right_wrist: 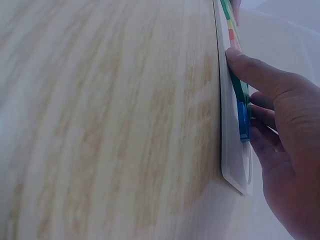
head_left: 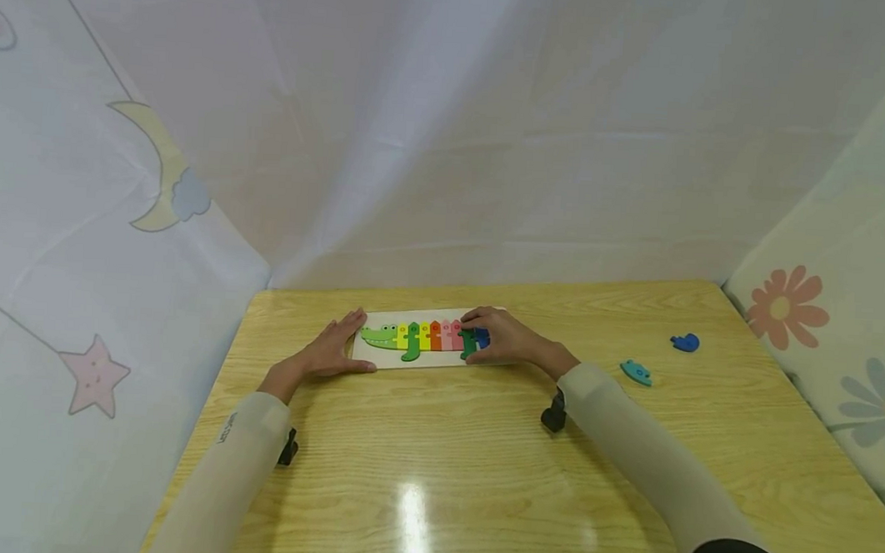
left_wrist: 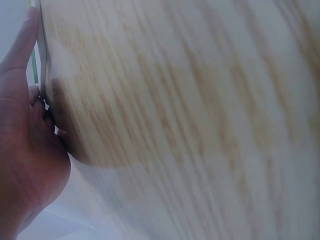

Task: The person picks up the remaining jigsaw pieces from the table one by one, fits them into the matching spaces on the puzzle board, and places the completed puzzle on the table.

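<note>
A white puzzle board [head_left: 438, 361] lies on the table, bearing a crocodile in coloured pieces, with a light green head [head_left: 379, 337] at its left end. My left hand [head_left: 328, 348] rests against the board's left end, fingers and thumb spread along its edges. Over the right part of the board, my right hand [head_left: 513, 339] pinches a dark green leg piece [right_wrist: 241, 87] between thumb and fingers. A blue piece [right_wrist: 243, 122] sits beside it, partly under the hand. Part of the board's outline [right_wrist: 247, 165] shows past the blue piece in the right wrist view.
Two loose pieces lie on the table to the right: a teal one [head_left: 637, 372] and a dark blue one [head_left: 684, 343]. The wooden table [head_left: 372, 465] meets a pale cloth backdrop [head_left: 492, 187] behind and at both sides.
</note>
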The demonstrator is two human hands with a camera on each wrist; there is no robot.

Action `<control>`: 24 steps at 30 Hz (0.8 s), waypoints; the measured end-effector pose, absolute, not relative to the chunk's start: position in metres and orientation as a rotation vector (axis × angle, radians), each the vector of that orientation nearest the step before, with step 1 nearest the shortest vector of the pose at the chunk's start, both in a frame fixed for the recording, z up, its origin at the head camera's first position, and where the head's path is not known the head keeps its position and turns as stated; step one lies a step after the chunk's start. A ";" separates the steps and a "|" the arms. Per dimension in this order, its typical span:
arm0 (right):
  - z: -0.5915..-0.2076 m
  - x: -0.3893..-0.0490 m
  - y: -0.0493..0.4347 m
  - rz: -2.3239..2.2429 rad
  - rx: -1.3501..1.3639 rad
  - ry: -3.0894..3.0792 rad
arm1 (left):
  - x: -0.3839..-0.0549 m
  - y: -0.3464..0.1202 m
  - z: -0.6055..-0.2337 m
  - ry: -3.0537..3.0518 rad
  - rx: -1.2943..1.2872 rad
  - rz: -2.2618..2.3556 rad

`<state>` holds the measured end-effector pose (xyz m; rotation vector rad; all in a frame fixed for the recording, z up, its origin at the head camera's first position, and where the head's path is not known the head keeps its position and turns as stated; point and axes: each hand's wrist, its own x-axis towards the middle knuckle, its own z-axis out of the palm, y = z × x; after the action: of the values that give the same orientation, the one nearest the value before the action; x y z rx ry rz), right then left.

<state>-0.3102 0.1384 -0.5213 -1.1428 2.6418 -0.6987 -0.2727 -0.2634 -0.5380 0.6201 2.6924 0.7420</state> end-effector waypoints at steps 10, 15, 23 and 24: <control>-0.522 -0.310 0.139 -0.707 -1.130 2.631 | -0.272 -0.263 -0.536 2.689 0.632 0.760; -0.523 -0.311 0.138 -0.710 -1.107 2.636 | -0.271 -0.263 -0.535 2.690 0.635 0.764; -0.521 -0.310 0.135 -0.699 -1.133 2.647 | -0.270 -0.262 -0.534 2.689 0.633 0.771; -0.521 -0.310 0.135 -0.697 -1.137 2.650 | -0.270 -0.262 -0.534 2.690 0.633 0.771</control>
<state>-0.3104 0.1350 -0.5206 -1.1370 2.6502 -0.6974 -0.2699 -0.2620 -0.5336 0.6329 2.6904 0.7706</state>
